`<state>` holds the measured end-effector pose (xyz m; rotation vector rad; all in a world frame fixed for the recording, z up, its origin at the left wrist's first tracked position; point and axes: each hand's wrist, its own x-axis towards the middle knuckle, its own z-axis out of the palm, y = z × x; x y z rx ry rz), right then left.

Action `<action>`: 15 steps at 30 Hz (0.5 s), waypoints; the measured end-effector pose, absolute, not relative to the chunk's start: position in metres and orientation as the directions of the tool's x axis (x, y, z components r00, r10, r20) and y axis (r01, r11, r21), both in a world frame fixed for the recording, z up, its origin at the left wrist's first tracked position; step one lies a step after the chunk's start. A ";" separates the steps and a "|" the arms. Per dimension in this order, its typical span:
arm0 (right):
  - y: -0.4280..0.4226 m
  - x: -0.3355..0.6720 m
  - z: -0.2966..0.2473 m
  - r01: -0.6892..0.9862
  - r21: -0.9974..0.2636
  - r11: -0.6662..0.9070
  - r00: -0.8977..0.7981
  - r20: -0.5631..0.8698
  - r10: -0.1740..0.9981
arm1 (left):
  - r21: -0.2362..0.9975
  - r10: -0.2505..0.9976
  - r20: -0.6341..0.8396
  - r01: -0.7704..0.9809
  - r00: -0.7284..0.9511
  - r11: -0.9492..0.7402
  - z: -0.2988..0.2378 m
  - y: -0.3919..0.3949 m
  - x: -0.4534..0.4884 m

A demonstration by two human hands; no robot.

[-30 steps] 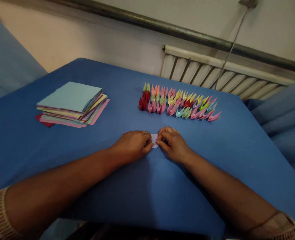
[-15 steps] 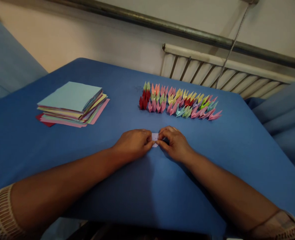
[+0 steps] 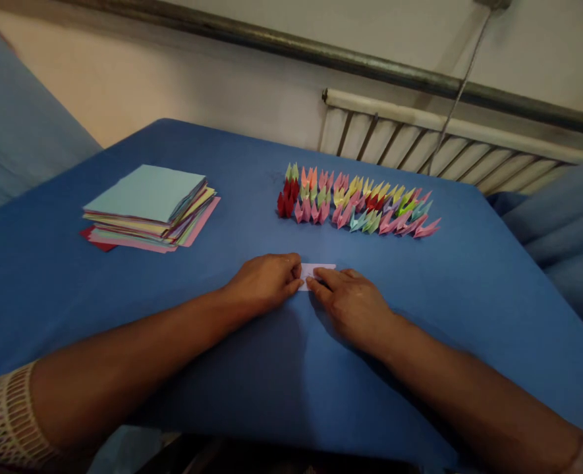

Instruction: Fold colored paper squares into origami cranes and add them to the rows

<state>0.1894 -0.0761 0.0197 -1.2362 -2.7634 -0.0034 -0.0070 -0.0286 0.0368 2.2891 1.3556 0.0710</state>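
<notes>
Paper, one small pale folded piece (image 3: 318, 270), lies flat on the blue desk (image 3: 291, 395) between two hands, about midway across it. Nearest the viewer, two bare forearms reach in from the bottom corners, and a lace cuff (image 3: 4, 421) shows on the left arm. The left hand (image 3: 266, 283) is loosely curled with its fingertips at the paper's left end. I cannot tell whether it pinches that end or only pins it down. The right hand (image 3: 353, 303) lies flat and released, its fingers stretched along the paper's near edge and pressing on it. This looks like a fold being pressed flat. With a piece this small, any further crease would call for fine fingertip work and one hand steadying it.

Further back on the left sits a stack of coloured square sheets (image 3: 147, 201), a light blue sheet on top. To the right, well apart from it, finished folded pieces (image 3: 355, 207) stand in tight rows of red, pink, yellow and green. Behind the desk are a white radiator (image 3: 419, 148) and a grey pipe (image 3: 321, 56) along the wall.

The fingers cover most of the paper, so its folds are hard to make out. The right wrist is cut off at the corner.
</notes>
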 end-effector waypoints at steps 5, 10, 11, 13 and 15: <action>-0.079 0.189 0.022 0.756 -0.004 0.655 -0.653 0.067 0.754 | 0.438 0.853 -0.167 0.812 0.495 -0.385 0.032 -0.025 -0.014; -0.074 0.192 0.023 0.696 -0.019 0.718 -0.717 0.039 0.696 | 0.401 0.859 -0.016 0.790 0.512 -0.463 0.021 -0.020 -0.016; -0.074 0.192 0.023 0.684 -0.026 0.729 -0.729 0.029 0.684 | 0.389 0.850 -0.002 0.784 0.526 -0.484 0.019 -0.019 -0.015; -0.073 0.193 0.024 0.673 -0.044 0.738 -0.738 0.021 0.675 | 0.386 0.839 0.012 0.772 0.544 -0.506 0.017 -0.018 -0.015; -0.073 0.193 0.023 0.671 -0.061 0.739 -0.739 0.026 0.673 | 0.407 0.839 0.019 0.763 0.543 -0.503 0.017 -0.019 -0.014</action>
